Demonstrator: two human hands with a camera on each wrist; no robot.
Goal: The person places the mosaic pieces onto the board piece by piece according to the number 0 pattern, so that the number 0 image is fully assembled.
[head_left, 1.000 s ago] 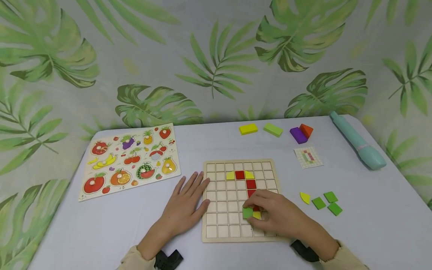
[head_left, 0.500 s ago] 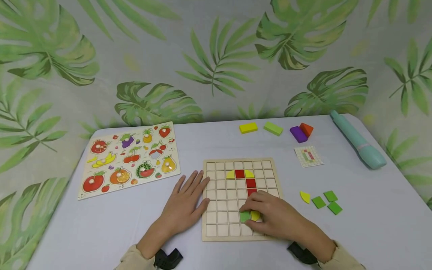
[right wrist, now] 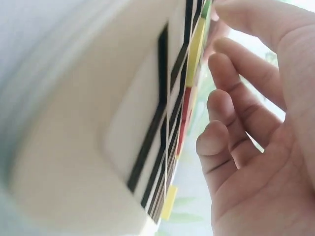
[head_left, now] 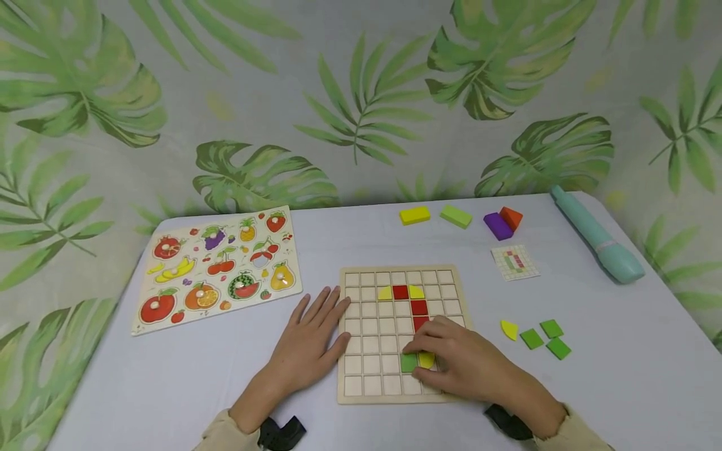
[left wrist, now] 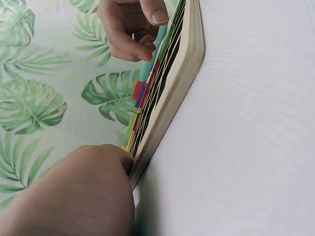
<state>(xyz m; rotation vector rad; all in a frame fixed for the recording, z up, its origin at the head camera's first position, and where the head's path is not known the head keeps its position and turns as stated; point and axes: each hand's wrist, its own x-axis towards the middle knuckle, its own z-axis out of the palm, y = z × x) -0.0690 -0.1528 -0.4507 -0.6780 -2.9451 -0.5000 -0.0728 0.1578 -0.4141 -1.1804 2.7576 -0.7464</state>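
A wooden grid board (head_left: pixel 366 399) lies on the table, with red squares (head_left: pixel 419 307) and yellow quarter-round tiles (head_left: pixel 417 292) in its cells. A green square tile (head_left: pixel 408 362) lies flat in a lower cell, beside a yellow piece (head_left: pixel 427 360). Over these bends my right hand (head_left: pixel 459 357), its index finger and thumb at the green tile's edges without a visible grip. The right wrist view shows its other fingers (right wrist: pixel 221 105) loosely bent beside the board. My left hand (head_left: pixel 310 335) lies flat with fingers spread, fingertips and thumb touching the board's left edge.
Right of the board lie loose green squares (head_left: pixel 532 339) and a yellow quarter-round (head_left: pixel 509 330). Behind them are a small pattern card (head_left: pixel 515 262), yellow (head_left: pixel 414 215), green (head_left: pixel 456 216), purple (head_left: pixel 499 226) and orange (head_left: pixel 511 218) blocks, and a teal bottle-shaped object (head_left: pixel 598 235). A fruit puzzle (head_left: pixel 217 269) lies left.
The green tile has gone from between my right finger and thumb, slightly raised, down and left into its cell. My right thumb has since shifted slightly off it. The left hand stays put.
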